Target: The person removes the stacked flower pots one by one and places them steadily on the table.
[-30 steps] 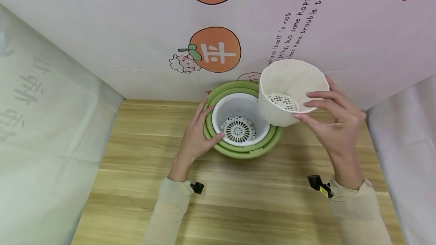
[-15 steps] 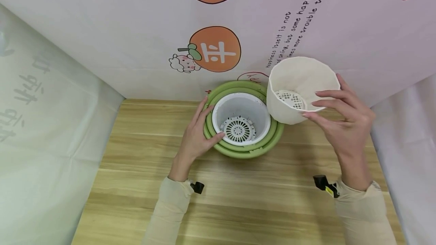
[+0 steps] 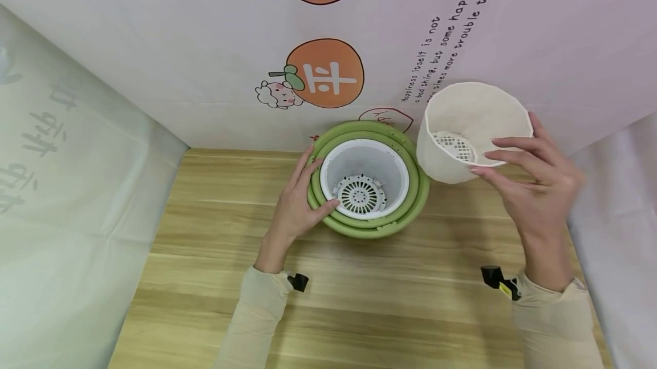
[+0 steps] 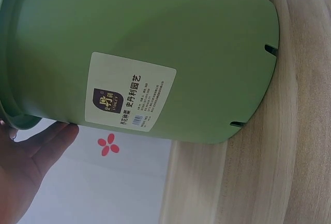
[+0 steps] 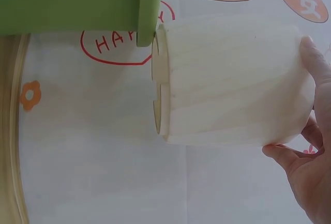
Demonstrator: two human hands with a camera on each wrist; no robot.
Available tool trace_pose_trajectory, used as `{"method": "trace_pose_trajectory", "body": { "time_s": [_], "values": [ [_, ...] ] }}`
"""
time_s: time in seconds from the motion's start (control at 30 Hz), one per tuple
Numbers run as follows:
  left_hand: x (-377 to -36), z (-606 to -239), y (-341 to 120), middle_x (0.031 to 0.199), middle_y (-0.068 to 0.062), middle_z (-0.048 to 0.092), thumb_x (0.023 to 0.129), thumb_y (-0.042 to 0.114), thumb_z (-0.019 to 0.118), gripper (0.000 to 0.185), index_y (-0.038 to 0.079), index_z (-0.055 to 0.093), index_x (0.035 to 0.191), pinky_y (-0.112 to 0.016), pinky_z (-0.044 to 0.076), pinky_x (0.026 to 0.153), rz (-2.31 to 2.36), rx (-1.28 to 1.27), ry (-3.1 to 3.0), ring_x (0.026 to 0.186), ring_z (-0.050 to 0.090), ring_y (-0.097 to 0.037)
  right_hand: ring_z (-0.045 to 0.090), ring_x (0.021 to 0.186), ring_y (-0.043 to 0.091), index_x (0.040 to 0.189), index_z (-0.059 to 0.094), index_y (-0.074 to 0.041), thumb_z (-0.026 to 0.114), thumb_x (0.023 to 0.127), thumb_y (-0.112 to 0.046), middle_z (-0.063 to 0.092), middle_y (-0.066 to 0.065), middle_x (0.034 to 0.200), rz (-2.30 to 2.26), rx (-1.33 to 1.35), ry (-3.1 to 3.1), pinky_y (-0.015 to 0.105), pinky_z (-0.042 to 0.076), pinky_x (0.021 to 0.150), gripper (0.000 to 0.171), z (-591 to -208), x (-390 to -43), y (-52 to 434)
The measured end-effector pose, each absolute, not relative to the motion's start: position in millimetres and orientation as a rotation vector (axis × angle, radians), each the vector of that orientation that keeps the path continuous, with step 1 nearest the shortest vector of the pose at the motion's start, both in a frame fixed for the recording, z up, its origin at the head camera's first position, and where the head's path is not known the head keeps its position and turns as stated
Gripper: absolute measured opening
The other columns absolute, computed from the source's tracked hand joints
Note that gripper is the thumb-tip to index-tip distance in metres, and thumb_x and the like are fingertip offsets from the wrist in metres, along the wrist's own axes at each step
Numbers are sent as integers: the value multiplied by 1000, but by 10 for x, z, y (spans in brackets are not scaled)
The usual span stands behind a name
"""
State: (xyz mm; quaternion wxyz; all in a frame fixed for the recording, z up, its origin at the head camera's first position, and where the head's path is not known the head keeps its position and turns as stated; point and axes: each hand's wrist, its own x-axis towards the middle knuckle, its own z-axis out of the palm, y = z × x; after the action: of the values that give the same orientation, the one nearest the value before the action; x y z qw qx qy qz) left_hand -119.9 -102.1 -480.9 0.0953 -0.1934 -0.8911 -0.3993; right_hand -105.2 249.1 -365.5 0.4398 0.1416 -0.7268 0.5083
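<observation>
A stack of nested flower pots stands on the table, green pots (image 3: pixel 367 231) outside and a white pot (image 3: pixel 345 164) with a slotted bottom inside. My left hand (image 3: pixel 296 203) grips the stack's left rim, its thumb near the inner white rim. In the left wrist view the green pot's side (image 4: pixel 207 38) bears a paper label. My right hand (image 3: pixel 541 181) holds another white flower pot (image 3: pixel 444 165) by its rim, fingers inside and thumb outside. That pot is tilted, in the air right of the stack, its meshed bottom (image 3: pixel 454 146) showing.
Behind the stack rises a printed cloth wall (image 3: pixel 215 72). White cloth also hangs on the left (image 3: pixel 77 215) and right (image 3: pixel 626 215). The wooden table (image 3: pixel 385 312) extends in front. Black wrist cameras (image 3: pixel 299 282) sit on both sleeves.
My right hand has moved right and slightly up with the white flower pot, away from over the stack's right rim. My left hand and the stack have stayed still.
</observation>
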Motion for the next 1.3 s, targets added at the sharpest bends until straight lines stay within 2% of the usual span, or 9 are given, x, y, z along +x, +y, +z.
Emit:
{"method": "trace_pose_trajectory", "body": {
  "time_s": [0.27, 0.57, 0.67, 0.8, 0.9, 0.97, 1.03, 1.13, 1.3],
  "values": [
    [-1202, -4815, -1018, 166, 1, 17, 80, 68, 60, 92, 11, 41, 150, -53, 46, 101, -1184, -571, -2634, 144, 33, -22, 70, 81, 5, 65, 74, 9, 96, 60, -18, 73, 16, 75, 1241, 328, -1799, 52, 37, 111, 36, -3651, -1031, 2542],
    [-1206, -4812, -1014, 166, -1, 16, 79, 53, 69, 88, 10, 41, 150, -55, 47, 99, -1206, -578, -2627, 144, 33, -24, 70, 81, 4, 66, 74, 8, 96, 60, -15, 73, 15, 74, 1223, 292, -1808, 51, 38, 111, 32, -3647, -1005, 2563],
    [-1209, -4814, -1012, 166, -2, 16, 80, 53, 68, 87, 9, 41, 150, -55, 48, 98, -1206, -587, -2623, 145, 33, -24, 70, 84, 6, 66, 75, 8, 96, 60, -15, 73, 15, 74, 1210, 281, -1818, 51, 38, 110, 32, -3666, -1004, 2582],
    [-1208, -4816, -1011, 166, -1, 16, 81, 53, 68, 87, 10, 40, 151, -55, 48, 98, -1208, -589, -2630, 145, 32, -25, 71, 96, 16, 67, 76, 7, 96, 61, -22, 74, 15, 75, 1176, 270, -1843, 50, 38, 110, 36, -3716, -1006, 2621],
    [-1211, -4815, -1009, 166, -1, 16, 80, 49, 71, 86, 11, 40, 151, -56, 47, 98, -1213, -594, -2630, 145, 32, -25, 70, 94, 12, 69, 76, 6, 96, 62, -23, 74, 16, 76, 1150, 260, -1860, 50, 38, 111, 36, -3764, -1014, 2661],
    [-1214, -4815, -1008, 166, -1, 16, 80, 46, 73, 85, 11, 40, 151, -56, 48, 98, -1216, -596, -2628, 145, 32, -25, 69, 88, 4, 69, 76, 6, 96, 62, -21, 73, 18, 75, 1140, 252, -1866, 50, 38, 111, 35, -3796, -1024, 2689],
    [-1216, -4813, -1006, 166, 0, 15, 80, 46, 72, 85, 11, 40, 151, -55, 48, 98, -1214, -596, -2626, 145, 32, -25, 69, 89, 4, 70, 76, 6, 96, 62, -20, 73, 18, 76, 1127, 243, -1881, 49, 38, 111, 34, -3820, -1033, 2718],
    [-1214, -4811, -1008, 166, 4, 13, 80, 46, 72, 86, 11, 40, 151, -55, 48, 97, -1209, -591, -2627, 145, 33, -25, 71, 97, 15, 71, 77, 5, 96, 62, -20, 73, 19, 77, 1114, 227, -1900, 49, 39, 110, 33, -3848, -1038, 2745],
    [-1204, -4819, -1013, 166, 1, 15, 79, 42, 74, 85, 9, 40, 150, -55, 48, 98, -1214, -588, -2620, 145, 33, -24, 68, 106, 36, 70, 77, 6, 95, 63, -19, 73, 19, 77, 1112, 218, -1913, 48, 39, 110, 32, -3866, -1029, 2748]
  ]
}}
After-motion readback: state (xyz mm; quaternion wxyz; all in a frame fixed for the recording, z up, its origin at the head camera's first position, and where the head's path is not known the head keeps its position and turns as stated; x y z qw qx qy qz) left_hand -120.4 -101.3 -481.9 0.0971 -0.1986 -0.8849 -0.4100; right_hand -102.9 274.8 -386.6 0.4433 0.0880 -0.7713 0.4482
